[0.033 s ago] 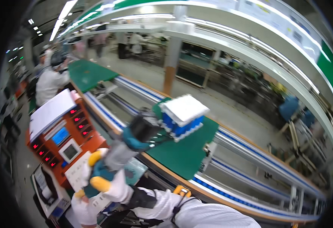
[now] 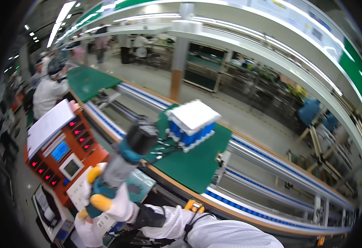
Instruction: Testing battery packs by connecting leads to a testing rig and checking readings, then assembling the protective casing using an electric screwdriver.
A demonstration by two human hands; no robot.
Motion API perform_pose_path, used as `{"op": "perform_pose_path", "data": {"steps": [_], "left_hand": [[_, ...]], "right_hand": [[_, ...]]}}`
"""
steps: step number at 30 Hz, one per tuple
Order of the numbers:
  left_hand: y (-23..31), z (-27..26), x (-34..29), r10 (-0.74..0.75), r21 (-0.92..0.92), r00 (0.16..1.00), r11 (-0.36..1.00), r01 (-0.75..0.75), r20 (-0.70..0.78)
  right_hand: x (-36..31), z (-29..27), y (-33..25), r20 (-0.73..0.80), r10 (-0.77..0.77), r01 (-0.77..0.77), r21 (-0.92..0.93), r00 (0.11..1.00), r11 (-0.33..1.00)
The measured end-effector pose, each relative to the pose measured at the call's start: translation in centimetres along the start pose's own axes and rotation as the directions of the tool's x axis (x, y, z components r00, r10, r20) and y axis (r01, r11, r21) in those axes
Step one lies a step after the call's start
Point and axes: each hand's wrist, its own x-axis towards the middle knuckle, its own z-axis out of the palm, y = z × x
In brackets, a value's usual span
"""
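1. One power tool (image 2: pixel 122 163) in right hand (image 2: pixel 122 204), fingers curled round it, between orange box (image 2: pixel 91 156) and green board (image 2: pixel 185 173).
2. Left hand (image 2: pixel 88 231) sits lower; we can't tell its fingers.
3. Blue-and-white block (image 2: pixel 195 113) stands on the board, apart from the tool; we can't judge what's finished or left.

Handheld power tool (image 2: pixel 117 167) with a grey body, teal collar and handle, and a ribbed black cylindrical end. It is gripped in the gloved fingers (image 2: pixel 101 202) of the right hand (image 2: pixel 121 206), tilted, black end pointing up and rightward; slightly blurred, left of centre.
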Motion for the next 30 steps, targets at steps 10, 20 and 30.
{"op": "perform_pose_path", "data": {"steps": [10,20,30], "left_hand": [[7.3,5.0,-1.2,-0.079,0.342,0.997,0.936,0.077,-0.010],[5.7,-1.1,-2.9,0.015,0.512,0.999,0.858,-0.036,0.045],[3.6,-4.5,-7.0,0.068,0.657,0.997,0.750,-0.074,0.035]], "right_hand": [[-1.1,-1.2,-2.2,-0.060,0.138,-0.150,-0.293,0.989,0.944],[-1.7,0.3,1.7,-0.047,0.296,-0.295,-0.326,0.954,0.898],[-3.5,1.1,7.7,0.124,0.382,-0.325,-0.328,0.916,0.887]]}}
